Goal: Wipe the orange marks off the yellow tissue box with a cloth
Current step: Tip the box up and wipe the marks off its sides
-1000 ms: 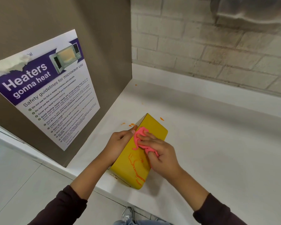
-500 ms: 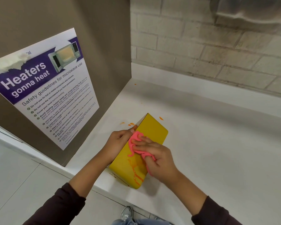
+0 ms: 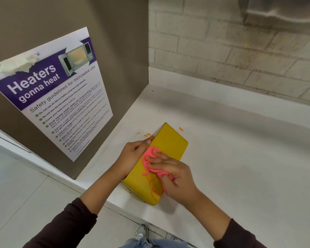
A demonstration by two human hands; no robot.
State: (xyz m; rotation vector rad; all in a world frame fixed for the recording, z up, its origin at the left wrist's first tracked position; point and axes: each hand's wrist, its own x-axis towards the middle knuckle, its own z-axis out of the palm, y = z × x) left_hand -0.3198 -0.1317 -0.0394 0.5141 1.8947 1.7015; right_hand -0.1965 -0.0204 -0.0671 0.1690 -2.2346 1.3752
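A yellow tissue box (image 3: 170, 142) lies on the white counter near its front edge. Orange marks (image 3: 153, 191) streak the near end of its top face. My left hand (image 3: 132, 155) grips the box's left side, with the thumb on its top edge. A crumpled pink cloth (image 3: 149, 161) lies on the top face, pressed down by my right hand (image 3: 174, 174), whose fingers curl over it. Part of the cloth is hidden under that hand.
Small orange splashes (image 3: 147, 134) dot the white counter (image 3: 240, 158) beside the box's far end. A brown side panel (image 3: 115, 51) with a microwave safety poster (image 3: 52, 93) stands to the left. A brick wall (image 3: 231, 51) rises behind the counter. A shoe (image 3: 140, 231) shows on the floor below.
My right hand has slid the pink cloth a little down the box towards me, over part of the orange marks. The left hand keeps its hold on the box.
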